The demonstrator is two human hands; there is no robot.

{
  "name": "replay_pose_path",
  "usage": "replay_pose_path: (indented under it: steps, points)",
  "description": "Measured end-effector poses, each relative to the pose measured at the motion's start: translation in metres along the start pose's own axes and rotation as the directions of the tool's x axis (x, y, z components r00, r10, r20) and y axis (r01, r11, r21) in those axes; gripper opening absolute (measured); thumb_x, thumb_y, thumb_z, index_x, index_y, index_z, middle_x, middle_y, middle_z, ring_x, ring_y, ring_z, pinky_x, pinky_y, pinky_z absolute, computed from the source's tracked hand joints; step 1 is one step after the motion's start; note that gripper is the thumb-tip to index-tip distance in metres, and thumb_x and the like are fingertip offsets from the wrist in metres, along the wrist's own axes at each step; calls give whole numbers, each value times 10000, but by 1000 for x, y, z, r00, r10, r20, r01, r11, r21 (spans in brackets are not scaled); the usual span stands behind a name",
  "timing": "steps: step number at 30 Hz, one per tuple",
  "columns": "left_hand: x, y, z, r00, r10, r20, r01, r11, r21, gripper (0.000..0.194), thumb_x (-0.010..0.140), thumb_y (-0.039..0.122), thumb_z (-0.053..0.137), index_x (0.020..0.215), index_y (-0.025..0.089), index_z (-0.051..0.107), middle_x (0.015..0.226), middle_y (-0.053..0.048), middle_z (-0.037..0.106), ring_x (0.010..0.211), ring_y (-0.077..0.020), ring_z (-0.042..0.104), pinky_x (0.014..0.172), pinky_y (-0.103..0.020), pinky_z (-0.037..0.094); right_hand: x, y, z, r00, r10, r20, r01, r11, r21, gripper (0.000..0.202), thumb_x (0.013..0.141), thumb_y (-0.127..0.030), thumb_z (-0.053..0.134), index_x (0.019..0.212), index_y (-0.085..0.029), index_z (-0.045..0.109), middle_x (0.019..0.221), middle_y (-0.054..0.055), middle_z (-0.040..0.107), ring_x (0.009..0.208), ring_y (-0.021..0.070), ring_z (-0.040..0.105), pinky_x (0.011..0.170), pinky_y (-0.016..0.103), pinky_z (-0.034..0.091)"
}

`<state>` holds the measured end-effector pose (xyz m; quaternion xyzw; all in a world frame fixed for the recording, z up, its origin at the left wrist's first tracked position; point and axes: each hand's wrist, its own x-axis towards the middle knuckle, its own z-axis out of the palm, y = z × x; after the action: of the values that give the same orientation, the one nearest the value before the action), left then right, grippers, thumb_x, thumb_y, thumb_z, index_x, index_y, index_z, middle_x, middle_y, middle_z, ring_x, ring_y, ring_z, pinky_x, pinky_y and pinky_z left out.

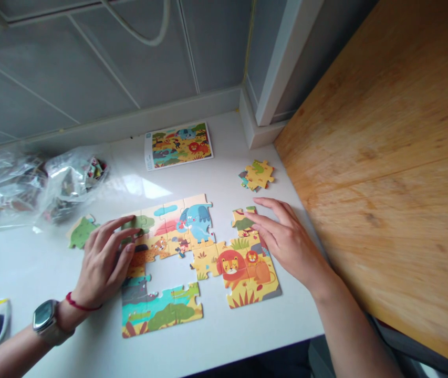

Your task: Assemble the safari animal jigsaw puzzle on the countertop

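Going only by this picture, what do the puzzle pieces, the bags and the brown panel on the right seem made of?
Puzzle pieces: probably smooth printed cardboard; thin, flat interlocking shapes. Bags: likely glossy clear plastic; wrinkled, see-through, with highlights. Brown panel: wood or wood-look laminate, perhaps satin; streaky grain.

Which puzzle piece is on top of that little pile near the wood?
The yellow piece with a green shape on it, just beyond the right hand: its face shows, while only blue-tinged edges peek out from under it.
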<state>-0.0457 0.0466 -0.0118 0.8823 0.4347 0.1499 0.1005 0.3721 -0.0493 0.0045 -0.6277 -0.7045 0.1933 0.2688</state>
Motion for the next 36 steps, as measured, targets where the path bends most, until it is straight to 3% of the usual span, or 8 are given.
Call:
replay_pose_path:
  steps: [10, 17, 21, 24, 27, 36]
  points:
    - [0, 0, -1, 1000, -1, 18, 1, 1000, 2, 227, 1029, 235, 492, 1227, 215, 603, 1452, -169, 595, 1295, -397, 564, 1081, -641, 453, 3, -3, 0, 1000, 2, -25, -2, 1000, -1, 449, 1008, -80, 625, 1402, -283, 697, 1444, 109, 622, 1364, 273, 582, 1140, 565, 566]
    - [2, 4, -2, 1000, -25, 18, 25, 999, -26, 241, 1003, 258, 510, 1222, 274, 608, 1467, -113, 588, 1296, -406, 571, 1071, -671, 463, 0, -3, 7, 996, -78, 39, 80, 995, -59, 530, 933, 61, 583, 1189, -340, 817, 1512, 62, 593, 1467, 298, 496, 1169, 612, 524]
    - [1, 4, -2, 999, -37, 13, 37, 999, -23, 233, 1007, 263, 508, 1208, 249, 626, 1452, -128, 603, 1290, -397, 576, 1089, -640, 458, 1, -4, 6, 997, -78, 28, 80, 996, -45, 617, 922, 95, 507, 1289, -322, 773, 1509, 79, 589, 1463, 286, 499, 1178, 596, 520]
    - [1, 3, -1, 1000, -26, 4, 26, 1000, -17, 223, 1026, 261, 496, 1206, 227, 623, 1445, -148, 605, 1290, -384, 572, 1095, -617, 451, 4, -4, 3, 996, -66, -67, 63, 997, -34, 558, 984, 17, 499, 1378, -316, 711, 1432, 95, 626, 1389, 272, 563, 1158, 570, 540]
    - [2, 1, 1, 1000, -10, -7, 10, 1000, -23, 224, 1038, 279, 485, 1210, 232, 620, 1447, -147, 606, 1279, -374, 576, 1090, -603, 450, 7, -2, 1, 983, -42, -180, 31, 998, -60, 398, 1037, -95, 516, 1310, -283, 738, 1311, 112, 674, 1272, 283, 631, 1098, 555, 569]
    - [0, 1, 5, 997, -21, -73, 17, 998, -53, 270, 1074, 343, 448, 1202, 217, 650, 1452, -141, 603, 1235, -327, 605, 1059, -522, 469, 15, 13, 9, 968, -61, -245, 32, 992, -123, 250, 1031, -235, 564, 1162, -236, 777, 1195, 120, 713, 1141, 288, 677, 1036, 515, 580]
